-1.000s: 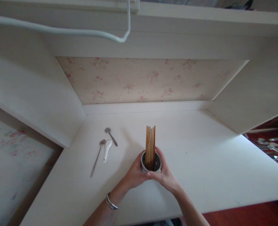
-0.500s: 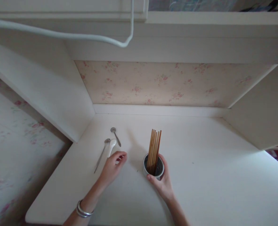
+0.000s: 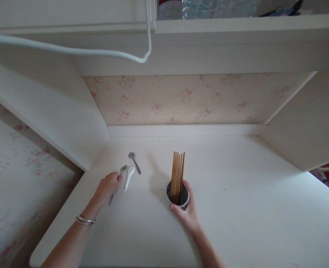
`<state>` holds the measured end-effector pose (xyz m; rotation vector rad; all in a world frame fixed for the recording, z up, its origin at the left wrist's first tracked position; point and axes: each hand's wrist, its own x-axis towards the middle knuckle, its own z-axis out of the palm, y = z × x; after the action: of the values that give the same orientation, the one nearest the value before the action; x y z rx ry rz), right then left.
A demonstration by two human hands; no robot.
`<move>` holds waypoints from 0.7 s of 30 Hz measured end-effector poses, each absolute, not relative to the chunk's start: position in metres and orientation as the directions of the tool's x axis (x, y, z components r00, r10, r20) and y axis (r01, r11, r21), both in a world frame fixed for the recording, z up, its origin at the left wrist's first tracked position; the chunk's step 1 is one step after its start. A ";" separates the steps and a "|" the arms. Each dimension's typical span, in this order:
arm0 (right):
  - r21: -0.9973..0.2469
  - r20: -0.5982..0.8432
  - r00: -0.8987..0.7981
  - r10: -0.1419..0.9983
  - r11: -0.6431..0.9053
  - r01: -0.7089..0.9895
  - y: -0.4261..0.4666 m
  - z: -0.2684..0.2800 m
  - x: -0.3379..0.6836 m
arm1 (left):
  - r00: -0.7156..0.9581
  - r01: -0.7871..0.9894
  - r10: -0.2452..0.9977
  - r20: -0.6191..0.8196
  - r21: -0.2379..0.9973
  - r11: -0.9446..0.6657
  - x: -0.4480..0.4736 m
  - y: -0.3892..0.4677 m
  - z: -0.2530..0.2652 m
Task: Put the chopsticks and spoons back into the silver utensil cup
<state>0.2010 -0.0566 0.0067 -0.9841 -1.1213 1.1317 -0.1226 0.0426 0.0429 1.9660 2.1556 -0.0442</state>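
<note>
My right hand (image 3: 189, 212) is wrapped round a round cup (image 3: 167, 191) with a pale rim and dark inside. Several wooden chopsticks (image 3: 177, 175) stand upright in it. To the left, my left hand (image 3: 107, 187) is closed over the handle of a long metal spoon (image 3: 123, 169), whose bowl and handle end show on either side of the fingers. Just right of that hand lies a white soup spoon (image 3: 129, 178). A smaller metal spoon (image 3: 135, 163) rests behind it, apart from both hands.
The white tabletop (image 3: 236, 223) is bounded by side panels and a floral back wall (image 3: 167, 100). Overhead, a white cable (image 3: 97, 52) hangs before a cabinet (image 3: 69, 15), and an open shelf (image 3: 236, 24) at the upper right holds clear plastic items.
My left hand has moved left from beside the white soup spoon and closed on the long metal spoon. My right hand still holds the cup. The camera view has shifted slightly.
</note>
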 end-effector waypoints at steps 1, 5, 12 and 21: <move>-0.971 0.161 0.063 0.985 0.170 -0.167 -0.057 0.007 0.201 | -0.079 0.990 0.981 -0.179 0.101 0.098 -0.124 0.044 0.043; -0.974 0.162 0.053 0.985 0.169 -0.154 -0.057 0.009 0.201 | -0.133 0.982 0.988 -0.076 0.124 0.141 -0.128 0.043 0.062; -0.967 0.180 0.066 0.981 0.189 -0.171 -0.055 0.005 0.201 | -0.119 0.603 0.989 0.085 0.798 0.004 -0.071 0.008 0.146; -0.958 0.183 0.066 0.981 0.193 -0.214 -0.056 0.003 0.197 | 0.058 0.263 0.990 0.128 0.955 -0.139 0.037 -0.004 0.150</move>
<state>0.1974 -0.0561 0.0027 -0.9313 -1.0980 1.1338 0.0374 -0.0036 0.1503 1.5286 1.3072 1.1384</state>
